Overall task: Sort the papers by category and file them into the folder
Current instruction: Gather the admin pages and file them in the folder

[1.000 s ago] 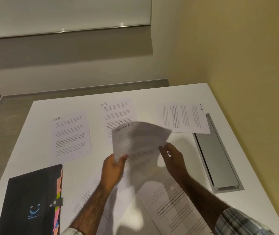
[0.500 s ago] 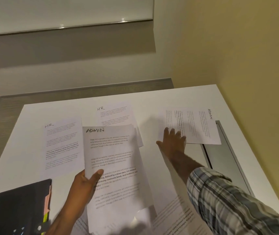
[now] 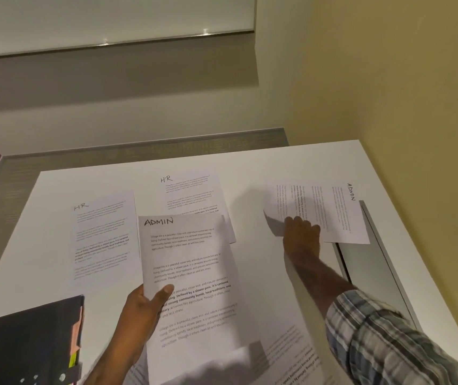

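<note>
Left hand (image 3: 141, 309) closed on an ADMIN paper (image 3: 189, 273), thumb on top, held up over the white table (image 3: 250, 168). Right hand (image 3: 301, 234) reaching to the sideways ADMIN sheet (image 3: 330, 212), near corner lifted, fingers maybe pinching it, hard to see. Two HR papers (image 3: 102, 234) flat behind, black folder (image 3: 27, 345) closed at near left.

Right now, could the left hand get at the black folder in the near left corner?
Probably not without letting go: the left hand is pinching the held ADMIN sheet. The black folder lies just beside its wrist, uncovered, with nothing between them, so position isn't the obstacle.
</note>
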The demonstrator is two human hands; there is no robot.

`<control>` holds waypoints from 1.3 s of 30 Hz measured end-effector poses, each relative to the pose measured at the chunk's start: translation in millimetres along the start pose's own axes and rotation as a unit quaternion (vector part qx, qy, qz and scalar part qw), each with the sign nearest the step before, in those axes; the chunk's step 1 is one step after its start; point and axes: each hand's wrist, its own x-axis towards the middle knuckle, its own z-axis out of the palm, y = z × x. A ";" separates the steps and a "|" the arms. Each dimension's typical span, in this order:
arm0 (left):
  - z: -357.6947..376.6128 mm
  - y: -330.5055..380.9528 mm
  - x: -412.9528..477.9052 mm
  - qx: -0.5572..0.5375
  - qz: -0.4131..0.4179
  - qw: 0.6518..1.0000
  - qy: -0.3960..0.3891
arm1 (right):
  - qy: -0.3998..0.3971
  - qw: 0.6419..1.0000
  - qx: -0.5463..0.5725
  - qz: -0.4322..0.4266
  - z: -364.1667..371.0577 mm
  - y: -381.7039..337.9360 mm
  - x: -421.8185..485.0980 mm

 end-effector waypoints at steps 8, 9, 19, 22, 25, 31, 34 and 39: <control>15.0 10.2 -15.8 -0.030 -0.033 0.997 -0.066 | 0.228 0.863 0.448 -0.045 -84.2 12.7 -89.5; 17.0 12.8 -19.4 -0.029 -0.033 0.996 -0.075 | 0.217 0.858 0.461 -0.061 -95.3 13.3 -108.9; 36.5 45.7 -82.8 -0.120 -0.020 0.981 -0.151 | -0.020 0.740 0.663 -0.109 -113.4 52.8 -233.8; 33.6 50.6 -98.1 -0.141 -0.018 0.977 -0.159 | -0.047 0.673 0.728 -0.122 -123.4 70.6 -246.8; 33.3 58.3 -116.5 -0.145 -0.005 0.975 -0.169 | -0.038 0.660 0.734 -0.159 -149.9 81.5 -257.5; 33.9 61.4 -138.5 -0.120 0.050 0.973 -0.192 | -0.027 0.742 0.652 -0.154 -174.5 85.2 -267.6; 34.8 62.2 -146.7 -0.107 0.081 0.974 -0.184 | -0.061 0.609 0.791 -0.001 -192.7 80.0 -269.3; 40.0 57.7 -161.1 -0.077 0.131 0.970 -0.187 | -0.264 0.521 0.811 -0.036 -203.0 78.7 -263.8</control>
